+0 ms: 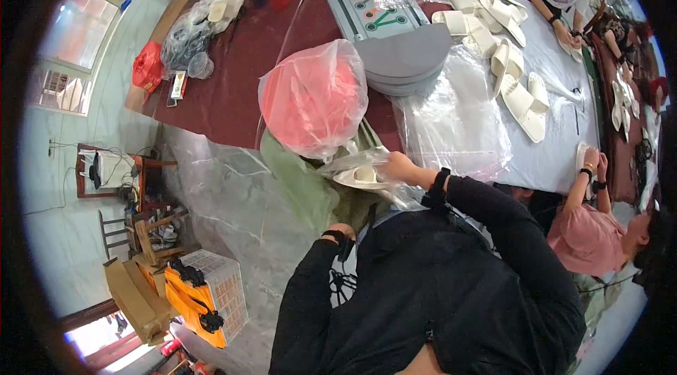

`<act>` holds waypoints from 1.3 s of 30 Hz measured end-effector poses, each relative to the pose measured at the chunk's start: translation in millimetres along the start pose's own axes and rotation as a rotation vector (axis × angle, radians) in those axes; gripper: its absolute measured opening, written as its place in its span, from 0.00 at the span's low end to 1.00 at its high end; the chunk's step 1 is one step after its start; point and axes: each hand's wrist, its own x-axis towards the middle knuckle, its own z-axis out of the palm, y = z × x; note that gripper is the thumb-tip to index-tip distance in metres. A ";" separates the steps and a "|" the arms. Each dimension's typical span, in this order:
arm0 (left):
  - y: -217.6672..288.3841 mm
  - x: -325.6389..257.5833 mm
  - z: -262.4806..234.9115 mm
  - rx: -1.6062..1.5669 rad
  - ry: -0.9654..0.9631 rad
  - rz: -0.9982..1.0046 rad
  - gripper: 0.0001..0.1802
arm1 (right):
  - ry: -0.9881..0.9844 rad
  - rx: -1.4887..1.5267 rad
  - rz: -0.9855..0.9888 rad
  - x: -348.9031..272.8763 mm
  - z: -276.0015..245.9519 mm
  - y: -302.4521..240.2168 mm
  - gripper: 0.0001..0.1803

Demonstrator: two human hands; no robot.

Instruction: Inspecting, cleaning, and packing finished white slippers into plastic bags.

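In front of my body, my right hand is closed on the edge of a clear plastic bag with a pair of cream slippers inside. The bagged pair hangs over the mouth of a green woven sack beside the table edge. Lower and to the left, my left hand is by the sack's near side, its fingers mostly hidden. Just beyond the slippers, a round red item in a clear bag sits at the table edge. Flat clear plastic bags lie to its right.
A stack of grey boards stands on the dark red tabletop. Several cream slippers lie on the right side. Co-workers sit along the right. A white crate and cardboard stand on the floor at left.
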 end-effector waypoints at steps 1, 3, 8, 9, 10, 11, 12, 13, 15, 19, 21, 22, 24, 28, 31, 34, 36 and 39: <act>-0.6 -11.6 -1.9 0.028 -0.032 -0.008 0.13 | -0.041 -0.158 -0.079 8.3 10.3 2.2 0.13; 40.2 -44.8 -47.4 0.531 0.181 0.291 0.11 | 0.114 -0.154 0.202 0.3 3.9 -18.3 0.14; 37.5 -61.0 -46.0 0.809 0.708 0.782 0.13 | -0.221 -0.976 -0.431 29.9 24.0 -17.9 0.15; 42.5 -62.9 -49.9 0.542 0.428 0.557 0.14 | -0.210 -0.691 -0.254 27.0 23.4 -33.3 0.16; 44.6 -63.4 -50.6 0.282 0.151 0.323 0.15 | -0.190 -0.400 -0.088 22.1 26.6 -46.0 0.18; 27.8 -59.0 -30.7 0.226 0.166 0.286 0.16 | -0.258 -0.267 -0.110 14.2 34.9 -74.1 0.24; 11.6 -53.7 -13.0 0.170 0.182 0.250 0.16 | -0.326 -0.136 -0.132 7.2 43.7 -97.1 0.31; 15.9 -49.6 -21.1 0.166 0.112 0.239 0.16 | -0.390 -0.127 -0.129 6.6 42.9 -96.9 0.38; 32.8 -52.6 -37.1 0.125 0.089 0.194 0.16 | -0.459 -0.116 -0.147 3.8 35.7 -90.4 0.47; 59.0 -63.4 -82.3 0.251 -0.071 0.184 0.16 | -0.443 -0.245 -0.131 28.3 32.1 -22.6 0.44; 52.1 -56.5 -86.2 0.279 -0.221 0.155 0.17 | -0.516 -0.377 -0.126 23.5 19.5 -19.7 0.32; 47.5 -51.3 -88.7 0.309 -0.222 0.169 0.17 | -0.485 -0.374 -0.117 22.3 11.7 -16.5 0.32; 36.8 -39.8 -94.4 0.313 -0.183 0.449 0.18 | -0.526 -0.359 0.116 16.4 -3.2 -5.9 0.33; 6.8 -19.4 -91.9 -0.216 -0.255 0.249 0.19 | -0.368 -0.087 0.075 -5.7 -31.9 -0.7 0.29; 0.1 -10.3 -99.7 -0.393 -0.309 0.514 0.18 | -0.251 -0.072 0.063 -25.2 -58.1 0.9 0.26; 48.9 -33.6 -155.3 0.034 -0.433 0.322 0.18 | -0.118 0.137 0.191 -56.6 -85.8 16.3 0.24; 49.2 -25.5 -169.9 0.332 -0.500 0.288 0.19 | 0.003 0.266 0.235 -76.2 -107.5 11.8 0.24; 109.6 -65.8 -200.1 0.482 -0.243 0.340 0.20 | 0.275 0.368 0.304 -124.5 -151.2 48.9 0.25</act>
